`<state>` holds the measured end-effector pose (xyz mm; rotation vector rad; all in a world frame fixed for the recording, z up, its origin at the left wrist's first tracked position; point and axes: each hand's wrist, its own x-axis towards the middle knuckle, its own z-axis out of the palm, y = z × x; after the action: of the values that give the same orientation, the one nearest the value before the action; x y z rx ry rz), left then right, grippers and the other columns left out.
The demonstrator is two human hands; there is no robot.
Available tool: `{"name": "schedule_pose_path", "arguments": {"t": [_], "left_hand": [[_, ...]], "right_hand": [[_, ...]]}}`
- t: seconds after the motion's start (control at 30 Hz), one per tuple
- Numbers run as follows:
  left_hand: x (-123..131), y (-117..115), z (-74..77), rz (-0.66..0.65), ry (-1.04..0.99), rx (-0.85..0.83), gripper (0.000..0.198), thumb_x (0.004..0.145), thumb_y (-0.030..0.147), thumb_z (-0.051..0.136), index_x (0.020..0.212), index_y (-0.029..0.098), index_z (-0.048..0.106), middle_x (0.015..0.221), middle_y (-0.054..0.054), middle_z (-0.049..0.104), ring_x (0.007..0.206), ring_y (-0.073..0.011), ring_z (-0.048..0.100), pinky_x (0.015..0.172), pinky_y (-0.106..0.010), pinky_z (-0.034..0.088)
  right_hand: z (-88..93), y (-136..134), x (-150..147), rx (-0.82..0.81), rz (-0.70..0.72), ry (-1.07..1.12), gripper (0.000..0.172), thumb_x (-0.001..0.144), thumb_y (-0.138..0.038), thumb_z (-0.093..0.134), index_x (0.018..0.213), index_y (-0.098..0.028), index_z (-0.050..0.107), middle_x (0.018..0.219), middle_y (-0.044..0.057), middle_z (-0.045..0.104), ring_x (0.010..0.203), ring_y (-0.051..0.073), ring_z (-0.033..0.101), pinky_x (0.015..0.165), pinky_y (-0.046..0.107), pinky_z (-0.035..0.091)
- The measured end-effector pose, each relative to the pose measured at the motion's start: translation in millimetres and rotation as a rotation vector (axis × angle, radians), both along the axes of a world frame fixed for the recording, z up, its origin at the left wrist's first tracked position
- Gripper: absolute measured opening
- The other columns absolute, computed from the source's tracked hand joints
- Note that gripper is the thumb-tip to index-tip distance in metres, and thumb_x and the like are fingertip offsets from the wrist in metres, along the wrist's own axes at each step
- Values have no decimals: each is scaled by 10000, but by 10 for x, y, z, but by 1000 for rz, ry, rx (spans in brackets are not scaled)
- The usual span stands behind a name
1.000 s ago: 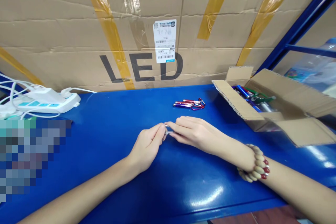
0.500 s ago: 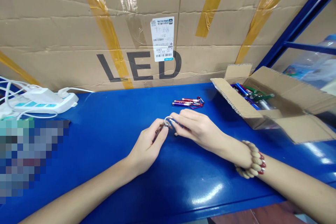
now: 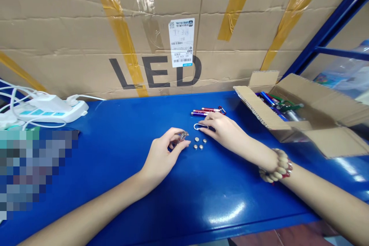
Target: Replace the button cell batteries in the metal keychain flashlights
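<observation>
In the head view, my left hand [image 3: 163, 153] is closed around a small silver keychain flashlight [image 3: 183, 136], one end showing between thumb and fingers; the rest of it is hidden. My right hand [image 3: 225, 130] pinches a silver carabiner clip [image 3: 197, 126], whose curved end sticks out to the left. On the table between the hands lie several button cells [image 3: 201, 147], loose and close together. Just behind the right hand's fingers rest a red keychain flashlight [image 3: 208, 109] and a blue keychain flashlight [image 3: 198, 113], partly covered by that hand.
At the right stands an open cardboard box [image 3: 259, 113] with several coloured flashlights inside. A white power strip [image 3: 62, 112] with cables sits at the left of the blue table [image 3: 138, 215]. A large cardboard carton [image 3: 72, 38] marked LED forms the back wall.
My hands have moved apart. The carabiner has gone right with my right hand, away from the piece in my left. Button cells now show on the table where the hands were.
</observation>
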<state>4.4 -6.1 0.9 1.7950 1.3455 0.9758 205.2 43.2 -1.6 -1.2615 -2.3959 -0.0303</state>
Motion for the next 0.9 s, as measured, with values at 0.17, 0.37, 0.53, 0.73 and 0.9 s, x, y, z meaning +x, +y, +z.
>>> {"name": "schedule_pose_path", "arguments": {"t": [0.17, 0.37, 0.53, 0.73, 0.9], "left_hand": [[-11, -10, -26, -19, -5, 26, 149, 762, 307, 630, 865, 199, 628, 743, 11, 712, 700, -160, 651, 604, -222, 452], [-3, -34, 16, -65, 2, 57, 109, 774, 264, 588, 829, 210, 665, 827, 0, 734, 757, -180, 675, 637, -227, 476], [3, -35, 39, -78, 32, 52, 157, 816, 281, 527, 829, 198, 660, 707, 8, 709, 576, -138, 625, 548, -213, 456], [-85, 82, -14, -32, 253, 242, 122, 802, 234, 608, 883, 230, 700, 899, -19, 698, 839, -188, 602, 789, -299, 452], [-152, 160, -63, -103, 521, 349, 196, 836, 188, 569, 959, 242, 712, 884, -48, 614, 819, -200, 522, 766, -349, 426]], "right_hand": [[161, -183, -197, -191, 163, 497, 201, 850, -303, 567, 901, -176, 714, 835, 53, 686, 770, 149, 624, 673, 264, 507], [142, -332, -328, -238, 196, 604, 134, 805, -274, 623, 775, -173, 704, 697, 16, 661, 613, 104, 591, 563, 218, 473], [202, -273, -235, 26, 217, 571, 130, 827, -206, 586, 736, -182, 675, 744, 25, 683, 718, 138, 617, 732, 286, 488], [204, -13, 59, -121, 89, 90, 72, 799, -224, 637, 766, -205, 698, 823, 23, 698, 784, 169, 631, 680, 272, 455], [142, 31, 98, -136, 22, -71, 81, 805, -249, 632, 809, -229, 711, 891, 18, 698, 852, 190, 638, 651, 269, 433]]}}
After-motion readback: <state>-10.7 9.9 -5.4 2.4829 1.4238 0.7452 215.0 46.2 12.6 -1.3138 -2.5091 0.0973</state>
